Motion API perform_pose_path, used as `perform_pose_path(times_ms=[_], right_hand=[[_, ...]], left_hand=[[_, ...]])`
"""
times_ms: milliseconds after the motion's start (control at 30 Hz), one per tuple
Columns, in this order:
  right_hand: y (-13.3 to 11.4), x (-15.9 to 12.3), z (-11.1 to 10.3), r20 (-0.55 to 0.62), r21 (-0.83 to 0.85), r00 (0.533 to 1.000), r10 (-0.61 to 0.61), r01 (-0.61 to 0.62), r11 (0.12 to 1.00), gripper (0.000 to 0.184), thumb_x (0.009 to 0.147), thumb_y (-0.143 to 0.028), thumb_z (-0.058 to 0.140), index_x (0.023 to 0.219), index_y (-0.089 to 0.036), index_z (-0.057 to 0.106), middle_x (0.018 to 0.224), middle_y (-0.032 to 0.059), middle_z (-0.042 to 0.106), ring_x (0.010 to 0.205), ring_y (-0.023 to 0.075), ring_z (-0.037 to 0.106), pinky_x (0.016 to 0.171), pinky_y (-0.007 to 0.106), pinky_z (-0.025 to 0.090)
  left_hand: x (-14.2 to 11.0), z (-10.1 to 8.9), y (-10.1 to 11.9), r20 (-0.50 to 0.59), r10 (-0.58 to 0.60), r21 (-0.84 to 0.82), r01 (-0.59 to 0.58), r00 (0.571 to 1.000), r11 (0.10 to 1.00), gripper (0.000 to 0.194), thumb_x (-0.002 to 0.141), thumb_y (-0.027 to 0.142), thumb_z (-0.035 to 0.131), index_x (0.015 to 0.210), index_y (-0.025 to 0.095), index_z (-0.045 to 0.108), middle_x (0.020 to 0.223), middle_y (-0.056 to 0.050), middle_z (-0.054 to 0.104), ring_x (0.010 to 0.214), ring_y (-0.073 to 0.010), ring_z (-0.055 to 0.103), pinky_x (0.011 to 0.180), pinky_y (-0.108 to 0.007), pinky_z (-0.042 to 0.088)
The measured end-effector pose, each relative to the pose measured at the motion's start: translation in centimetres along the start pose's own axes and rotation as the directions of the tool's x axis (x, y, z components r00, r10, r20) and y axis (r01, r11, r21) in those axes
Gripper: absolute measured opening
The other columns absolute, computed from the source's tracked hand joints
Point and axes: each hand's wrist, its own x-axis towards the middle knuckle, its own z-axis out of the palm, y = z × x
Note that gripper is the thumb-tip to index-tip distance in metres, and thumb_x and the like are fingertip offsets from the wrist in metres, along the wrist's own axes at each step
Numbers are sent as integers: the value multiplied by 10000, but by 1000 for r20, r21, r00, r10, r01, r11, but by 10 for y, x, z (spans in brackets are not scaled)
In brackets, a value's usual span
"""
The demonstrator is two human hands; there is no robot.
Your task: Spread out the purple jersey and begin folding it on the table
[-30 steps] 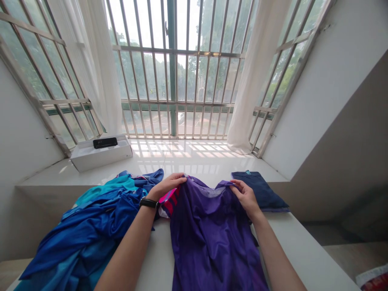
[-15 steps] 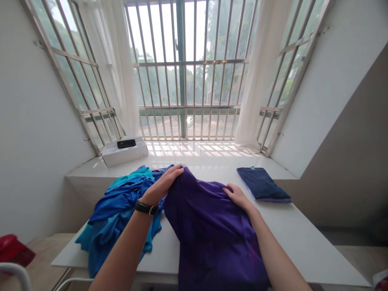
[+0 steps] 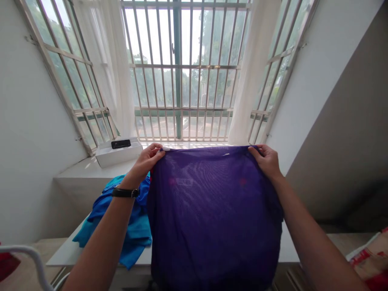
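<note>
Both arms extended forward, raised, well apart. Left hand pinching upper edge of purple mesh jersey between thumb and fingers; black wristband on wrist. Right hand pinching opposite end of edge, fingers curled over. Jersey held up, top edge taut, hanging in front of white counter; lower edge out of frame. Blue garments heaped on counter under left forearm, partly behind jersey. White box with black device on top, farther off.

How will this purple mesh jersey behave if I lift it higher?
Probably light and floppy: the purple jersey hangs limp from the left hand and right hand. Its thin mesh lets light through, and it may feel slippery.
</note>
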Motion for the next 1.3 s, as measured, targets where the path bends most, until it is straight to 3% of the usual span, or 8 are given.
perform_pose_path(times_ms=[100, 167, 267, 467, 533, 767, 1000, 1300], right_hand=[[1, 29, 35, 119, -526, 970, -214, 244, 815, 284, 890, -424, 607, 1010, -175, 674, 888, 96, 696, 886, 263, 607, 829, 405, 454], [4, 26, 56, 266, -716, 937, -226, 349, 605, 278, 903, -293, 583, 1130, -146, 647, 1038, 160, 679, 1009, 314, 585, 889, 438, 426], [11, -15, 83, 403, -779, 896, -185, 442, 445, 416, 908, -228, 537, 1313, -134, 545, 1252, 198, 601, 1131, 339, 531, 935, 437, 407], [53, -132, 107, 635, -758, 682, 364, 457, 466, 480, 915, -513, 508, 1206, -157, 641, 1177, 183, 652, 1059, 350, 591, 869, 439, 458], [72, -151, 104, 609, -771, 696, 380, 406, 491, 590, 916, -561, 481, 1315, -139, 586, 1320, 203, 588, 1171, 371, 545, 927, 464, 444], [113, -144, 104, 658, -725, 632, 409, 386, 570, 752, 957, -641, 294, 1555, -185, 299, 1627, 141, 234, 1495, 337, 165, 1192, 498, 121], [134, -115, 128, 689, -696, 611, 390, 408, 591, 776, 943, -678, 267, 1564, -211, 272, 1640, 113, 205, 1504, 302, 145, 1201, 468, 89], [141, -112, 130, 684, -688, 621, 383, 375, 621, 769, 933, -687, 303, 1551, -229, 308, 1634, 89, 234, 1501, 281, 165, 1205, 450, 101]], left_hand=[[39, 3, -33, -170, 159, 431, -72, 973, 899, 169, 774, 302, 688, 869, 186, 611, 809, -12, 632, 750, -170, 613, 721, -288, 509], [45, 15, -58, -63, 226, 644, -133, 972, 753, 160, 798, 188, 606, 955, 177, 635, 1011, -81, 649, 1031, -239, 607, 951, -374, 477], [22, 47, -96, 213, 52, 807, -206, 976, 554, 398, 781, 169, 626, 1176, 136, 603, 1334, -174, 539, 1371, -324, 382, 1147, -465, 313], [-45, 102, -158, 433, -408, 847, -208, 804, 490, 649, 938, 534, 454, 1418, 96, 472, 1575, -246, 272, 1465, -440, 194, 1136, -593, 269], [-53, 107, -169, 393, -475, 863, -138, 787, 487, 786, 933, 629, 387, 1513, 100, 344, 1604, -257, 189, 1480, -465, 101, 1119, -623, 267], [-45, 99, -192, 317, -466, 869, -57, 826, 491, 832, 907, 694, 380, 1558, 188, 271, 1646, -184, 88, 1499, -419, 12, 1191, -556, 145], [-36, 103, -208, 92, -375, 896, 88, 922, 436, 731, 928, 561, 449, 1507, 126, 353, 1644, -189, 74, 1503, -400, 47, 1212, -503, 155], [-33, 95, -190, 224, -38, 900, -192, 974, 391, 480, 934, 313, 481, 1340, 62, 531, 1579, -195, 293, 1521, -318, 21, 1208, -436, 258]])
